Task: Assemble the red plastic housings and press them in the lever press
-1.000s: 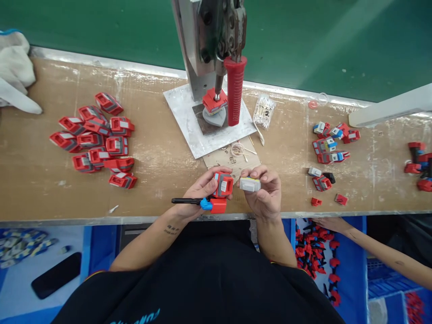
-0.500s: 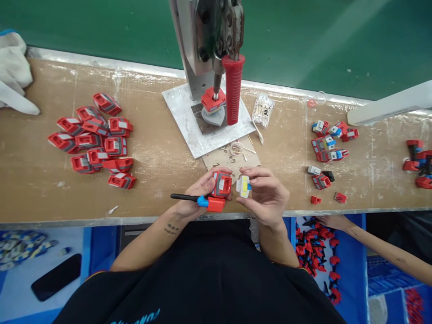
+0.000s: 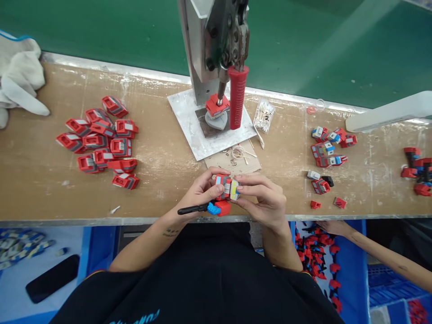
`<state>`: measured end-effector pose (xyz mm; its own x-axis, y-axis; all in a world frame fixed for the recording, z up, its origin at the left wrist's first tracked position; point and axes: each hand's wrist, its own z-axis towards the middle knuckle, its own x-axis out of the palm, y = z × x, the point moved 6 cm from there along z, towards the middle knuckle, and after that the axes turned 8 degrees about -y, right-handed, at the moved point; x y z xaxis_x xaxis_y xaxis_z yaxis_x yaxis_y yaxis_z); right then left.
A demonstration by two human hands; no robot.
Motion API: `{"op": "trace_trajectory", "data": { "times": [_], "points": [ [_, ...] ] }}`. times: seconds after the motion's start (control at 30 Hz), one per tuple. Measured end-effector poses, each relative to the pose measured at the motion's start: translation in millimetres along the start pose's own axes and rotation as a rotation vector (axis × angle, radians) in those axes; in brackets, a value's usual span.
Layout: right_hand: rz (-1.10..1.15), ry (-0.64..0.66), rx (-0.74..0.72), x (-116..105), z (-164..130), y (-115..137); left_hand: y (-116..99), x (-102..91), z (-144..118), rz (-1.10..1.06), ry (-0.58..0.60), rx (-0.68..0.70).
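Above the front edge of the bench, my left hand (image 3: 200,192) is closed round a red-and-grey toy vehicle body (image 3: 222,183). Below that body, also at my left hand, is a red and blue toy arm (image 3: 222,208) with a long black rod (image 3: 193,209). My right hand (image 3: 265,195) pinches a white, yellow and blue toy piece (image 3: 234,190) between thumb and fingers. This piece touches the right side of the red body. Whether it is seated in the body, I cannot tell.
A toggle press (image 3: 237,96) with a red handle stands on a metal plate (image 3: 184,108). Red toy bodies (image 3: 101,139) lie left; assorted parts (image 3: 327,148) lie right. Cotton swabs (image 3: 264,114) sit beside the plate. Another person's hand (image 3: 332,226) reaches into a blue bin (image 3: 351,261).
My right hand has moved left, bringing the white and yellow piece against the red body. The gap between the two has closed. The whole view has shifted slightly.
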<state>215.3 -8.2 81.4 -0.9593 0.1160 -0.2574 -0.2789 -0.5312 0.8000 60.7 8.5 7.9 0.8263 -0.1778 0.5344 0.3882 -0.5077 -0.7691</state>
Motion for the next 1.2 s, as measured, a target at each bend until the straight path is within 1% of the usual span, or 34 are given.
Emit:
{"op": "trace_trajectory", "data": {
  "times": [0.1,0.17,0.27,0.37,0.5,0.57,0.6,0.67,0.77,0.83,0.87,0.93,1.0,1.07,1.13,1.2],
  "points": [
    [-0.019,0.040,-0.047,0,1,2,-10,0.5,-5,0.188,0.012,0.071],
    [-0.072,0.036,-0.086,1,0,2,-20,1.2,-10,0.360,-0.016,0.093],
    [-0.153,-0.010,-0.140,5,-4,1,-33,2.1,-15,0.573,-0.066,0.115],
    [-0.129,-0.076,-0.157,8,-9,-3,-40,3.5,-15,0.659,-0.053,0.143],
    [-0.011,-0.166,-0.122,8,-11,-9,-47,4.6,-14,0.595,-0.038,0.313],
    [0.030,-0.201,-0.107,9,-12,-10,-45,5.4,-14,0.516,-0.024,0.354],
    [0.034,-0.216,-0.112,10,-12,-10,-41,5.9,-13,0.457,-0.012,0.349],
    [-0.029,-0.230,-0.157,14,-13,-9,-31,6.4,-11,0.297,0.012,0.288],
    [-0.248,-0.213,-0.252,23,-12,-7,-16,4.1,-9,0.047,0.025,0.152],
    [-0.332,-0.150,-0.306,25,-7,-7,-21,-0.2,-8,0.018,0.041,0.126],
    [-0.339,-0.108,-0.324,23,-2,-8,-29,-3.8,-8,0.060,0.046,0.144],
    [-0.321,-0.038,-0.324,13,13,-10,-56,-13.4,-7,0.245,0.035,0.196],
    [-0.290,-0.037,-0.258,-3,35,-18,-90,-24.2,1,0.510,-0.011,0.224],
    [-0.225,-0.052,-0.154,-15,59,-30,-119,-29.2,15,0.782,0.006,0.206],
    [-0.138,0.009,-0.046,-13,82,-44,-143,-27.9,35,1.021,0.052,0.236],
    [-0.052,0.141,0.046,1,97,-55,-156,-22.4,55,1.208,0.112,0.279]
  ]
}}
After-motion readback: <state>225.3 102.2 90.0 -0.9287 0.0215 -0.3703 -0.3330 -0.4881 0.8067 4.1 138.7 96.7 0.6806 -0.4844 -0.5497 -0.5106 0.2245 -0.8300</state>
